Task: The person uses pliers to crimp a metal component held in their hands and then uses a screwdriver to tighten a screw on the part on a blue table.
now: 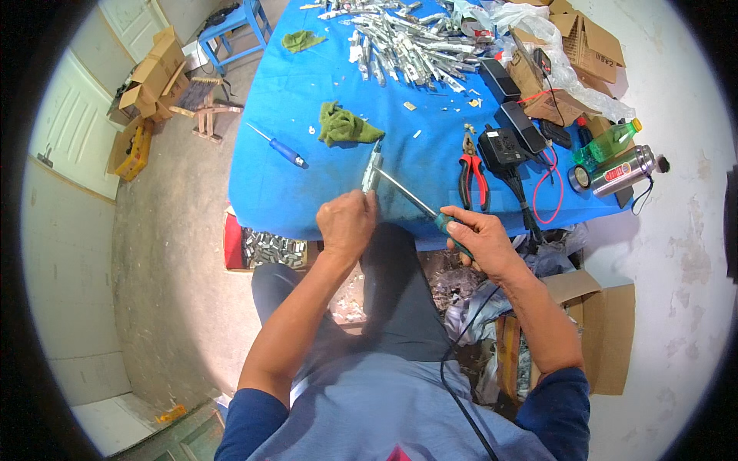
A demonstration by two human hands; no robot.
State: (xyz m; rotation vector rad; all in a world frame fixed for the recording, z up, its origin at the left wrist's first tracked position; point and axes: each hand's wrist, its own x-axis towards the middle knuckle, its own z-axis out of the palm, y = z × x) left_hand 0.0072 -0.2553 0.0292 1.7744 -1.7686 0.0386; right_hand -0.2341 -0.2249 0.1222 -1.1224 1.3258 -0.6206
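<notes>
My left hand grips a slim metal part that stands up over the near edge of the blue table. My right hand holds a green-handled screwdriver; its long shaft points up-left, its tip touching the metal part just above my left hand. A pile of similar metal parts lies at the far side of the table.
A blue-handled screwdriver, green rags, red pliers, black power adapters with a red wire, a green bottle and a steel flask lie on the table. Cardboard boxes stand at my right; a red box of metal pieces sits under the table.
</notes>
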